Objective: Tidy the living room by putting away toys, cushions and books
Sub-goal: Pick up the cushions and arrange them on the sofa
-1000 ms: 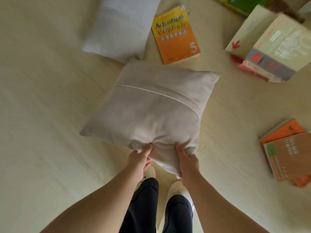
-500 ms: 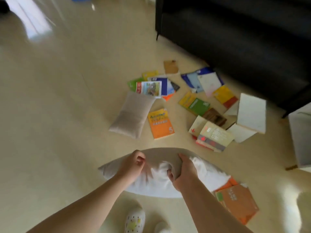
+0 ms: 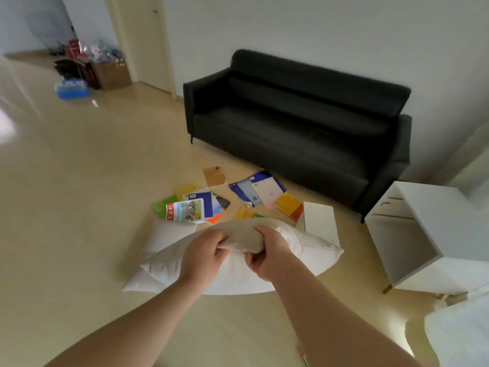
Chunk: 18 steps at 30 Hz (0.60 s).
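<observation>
Both forearms bare, no sleeves in view; left hand (image 3: 202, 256), right hand (image 3: 270, 256) bare.

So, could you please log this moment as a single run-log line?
left hand: gripping cushion | right hand: gripping cushion | cushion: held above floor | sofa: bare | books: on floor

A second ago the cushion (image 3: 304, 250) lies flat on the floor (image 3: 79, 207) at my feet; now it is off the floor, lifted in front of me. My left hand (image 3: 202, 254) and right hand (image 3: 267, 254) have shifted from pinching its near edge to bunching the cover on top. My view has risen from the floor to take in the sofa (image 3: 304, 120), the white cabinet (image 3: 428, 234) and the scattered books (image 3: 201, 205).
</observation>
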Tool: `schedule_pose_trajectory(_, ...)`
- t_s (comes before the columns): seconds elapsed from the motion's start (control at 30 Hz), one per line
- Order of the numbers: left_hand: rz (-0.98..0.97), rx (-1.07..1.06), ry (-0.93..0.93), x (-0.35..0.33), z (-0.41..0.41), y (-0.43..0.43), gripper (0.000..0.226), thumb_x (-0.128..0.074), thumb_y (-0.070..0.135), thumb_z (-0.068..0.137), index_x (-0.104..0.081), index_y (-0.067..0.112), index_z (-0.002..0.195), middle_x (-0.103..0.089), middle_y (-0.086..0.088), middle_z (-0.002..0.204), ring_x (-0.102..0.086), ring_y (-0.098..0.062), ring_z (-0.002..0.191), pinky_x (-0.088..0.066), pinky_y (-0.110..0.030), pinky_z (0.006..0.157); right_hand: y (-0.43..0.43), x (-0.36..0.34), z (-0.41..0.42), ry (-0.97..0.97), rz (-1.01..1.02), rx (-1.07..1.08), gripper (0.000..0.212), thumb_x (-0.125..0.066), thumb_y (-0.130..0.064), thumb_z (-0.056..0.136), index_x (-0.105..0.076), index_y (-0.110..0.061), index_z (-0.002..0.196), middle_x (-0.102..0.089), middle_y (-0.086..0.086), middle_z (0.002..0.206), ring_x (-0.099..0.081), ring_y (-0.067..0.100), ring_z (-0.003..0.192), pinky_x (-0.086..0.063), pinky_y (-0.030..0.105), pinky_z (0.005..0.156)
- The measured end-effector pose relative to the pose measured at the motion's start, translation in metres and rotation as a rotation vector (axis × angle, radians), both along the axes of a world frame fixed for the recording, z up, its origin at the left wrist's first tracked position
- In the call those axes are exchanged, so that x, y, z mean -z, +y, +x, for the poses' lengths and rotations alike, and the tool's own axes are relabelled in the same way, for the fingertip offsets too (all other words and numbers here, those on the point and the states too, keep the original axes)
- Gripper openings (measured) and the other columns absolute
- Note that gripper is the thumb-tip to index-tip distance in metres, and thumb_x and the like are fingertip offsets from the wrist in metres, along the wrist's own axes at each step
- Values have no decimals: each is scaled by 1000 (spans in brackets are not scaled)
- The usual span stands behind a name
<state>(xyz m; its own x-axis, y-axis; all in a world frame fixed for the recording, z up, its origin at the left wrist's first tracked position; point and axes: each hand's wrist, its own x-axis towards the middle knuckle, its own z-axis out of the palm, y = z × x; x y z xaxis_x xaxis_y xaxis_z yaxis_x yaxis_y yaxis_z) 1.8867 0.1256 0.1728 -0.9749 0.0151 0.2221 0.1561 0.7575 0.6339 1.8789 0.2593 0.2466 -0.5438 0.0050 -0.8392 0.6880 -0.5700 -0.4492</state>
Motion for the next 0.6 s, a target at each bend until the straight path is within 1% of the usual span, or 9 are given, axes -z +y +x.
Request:
schedule_pose_trajectory(0.03, 15, -13, 9, -9, -12, -2, 11, -66, 10, 82, -60, 5, 73, -62, -8, 72, -53, -18, 68, -28, -18, 52, -1, -7, -9, 40, 27, -57, 18, -60, -27, 89, -51, -11, 92, -57, 10, 80, -54, 18, 66, -46, 23, 50)
schedule_pose_trajectory(0.1, 47, -6, 34, -23, -39, -11, 28, -64, 8, 83, -50, 17, 61, -50, 2, 61, -46, -13, 61, -25, -15, 51, -5, -16, -33, 113, 147, -171, 23, -54, -34, 93, -55, -13, 85, -58, 7, 72, -51, 13, 58, -45, 21, 49)
schedule_pose_trajectory(0.17, 57, -14, 42, -33, -66, -20, 41, -63, 12, 84, -37, 26, 56, -40, 8, 55, -39, -8, 55, -23, -16, 49, -11, -21, -57, 185, 375, -267, 32, -47, -42, 95, -58, -12, 90, -59, 5, 73, -53, 13, 61, -48, 23, 55)
schedule_pose_trajectory(0.23, 80, 10, 34, -40, -99, -33, 43, -64, 14, 84, -35, 27, 55, -39, 8, 54, -38, -4, 54, -24, -17, 50, -24, -18, -85, 305, 616, -304, 35, -43, -47, 95, -55, -15, 104, -61, 5, 89, -57, 14, 76, -50, 26, 68)
schedule_pose_trajectory(0.33, 88, 60, -14, -44, -139, -50, 46, -68, 14, 81, -35, 28, 53, -37, 8, 52, -37, -1, 53, -26, -17, 50, -37, -5, -116, 520, 864, -272, 39, -54, -49, 88, -46, -24, 116, -55, 0, 116, -54, 14, 99, -45, 32, 87)
schedule_pose_trajectory(0.4, 81, 102, -47, -45, -175, -69, 44, -70, 15, 80, -37, 29, 53, -38, 8, 52, -37, -1, 52, -27, -18, 51, -51, 1, -148, 571, 1063, -342, 61, -62, -52, 82, -36, -32, 133, -41, -5, 138, -38, 20, 128, -33, 42, 107)
schedule_pose_trajectory(0.47, 67, 137, -93, -46, -206, -87, 43, -71, 17, 79, -39, 30, 54, -39, 8, 52, -36, -1, 52, -25, -18, 50, -68, 4, -179, 531, 1172, -492, 68, -63, -52, 80, -32, -36, 139, -35, -8, 143, -26, 21, 136, -23, 44, 112)
schedule_pose_trajectory(0.53, 79, 162, -138, -46, -235, -102, 41, -73, 18, 77, -41, 30, 54, -40, 9, 51, -37, -2, 51, -25, -19, 51, -85, 4, -209, 465, 1135, -558, 48, -59, -50, 85, -44, -35, 128, -47, -3, 130, -35, 24, 129, -28, 44, 109)
schedule_pose_trajectory(0.6, 112, 187, -156, -48, -258, -113, 40, -74, 17, 75, -43, 31, 54, -42, 10, 51, -38, -1, 51, -26, -18, 51, -99, 5, -231, 492, 1054, -488, 19, -52, -40, 92, -51, -28, 107, -56, 1, 108, -51, 24, 112, -41, 42, 101)
